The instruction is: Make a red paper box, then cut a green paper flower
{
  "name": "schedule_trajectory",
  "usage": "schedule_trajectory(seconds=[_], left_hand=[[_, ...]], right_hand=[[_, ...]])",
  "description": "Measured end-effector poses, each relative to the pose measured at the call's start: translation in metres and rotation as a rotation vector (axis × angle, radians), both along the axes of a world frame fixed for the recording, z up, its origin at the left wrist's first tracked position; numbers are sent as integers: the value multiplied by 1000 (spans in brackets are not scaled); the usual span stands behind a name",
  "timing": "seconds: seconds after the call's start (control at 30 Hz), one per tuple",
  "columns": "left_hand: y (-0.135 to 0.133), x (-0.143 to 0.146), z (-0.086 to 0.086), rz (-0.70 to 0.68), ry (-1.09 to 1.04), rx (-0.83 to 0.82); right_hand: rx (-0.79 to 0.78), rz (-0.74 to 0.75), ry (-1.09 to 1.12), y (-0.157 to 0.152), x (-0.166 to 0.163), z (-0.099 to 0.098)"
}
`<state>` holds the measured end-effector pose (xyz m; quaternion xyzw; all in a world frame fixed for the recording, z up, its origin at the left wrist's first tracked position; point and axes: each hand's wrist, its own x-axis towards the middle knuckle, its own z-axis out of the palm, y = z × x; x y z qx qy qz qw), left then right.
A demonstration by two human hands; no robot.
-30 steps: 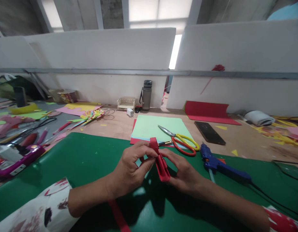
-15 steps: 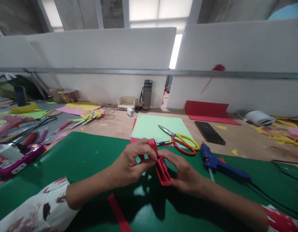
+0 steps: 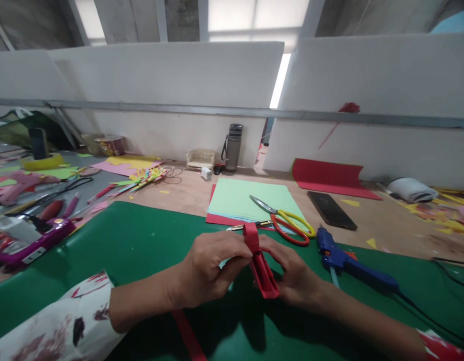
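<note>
Green cutting mat [image 3: 142, 240] as work surface; folded red paper strip [image 3: 265, 273] over mat centre, pinched between closed fingers of left hand [image 3: 213, 271] and right hand [image 3: 295, 276]; blue plastic glue gun [image 3: 352, 263] near right.

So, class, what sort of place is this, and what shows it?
Likely a paper-craft workbench: coloured paper sheets, scissors, a glue gun; left hand and right hand hold folded red paper.

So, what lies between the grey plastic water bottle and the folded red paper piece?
In the head view: wooden tabletop, a pale green paper sheet, then a thin tool.
</note>
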<state>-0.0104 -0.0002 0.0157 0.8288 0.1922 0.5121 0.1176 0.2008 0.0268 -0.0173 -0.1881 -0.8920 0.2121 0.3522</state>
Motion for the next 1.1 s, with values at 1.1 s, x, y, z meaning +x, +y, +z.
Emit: schedule_trajectory(seconds=[1.1], left_hand=[[3, 11, -26, 11, -122, -589]], right_hand=[[47, -303, -82, -29, -13, 14]])
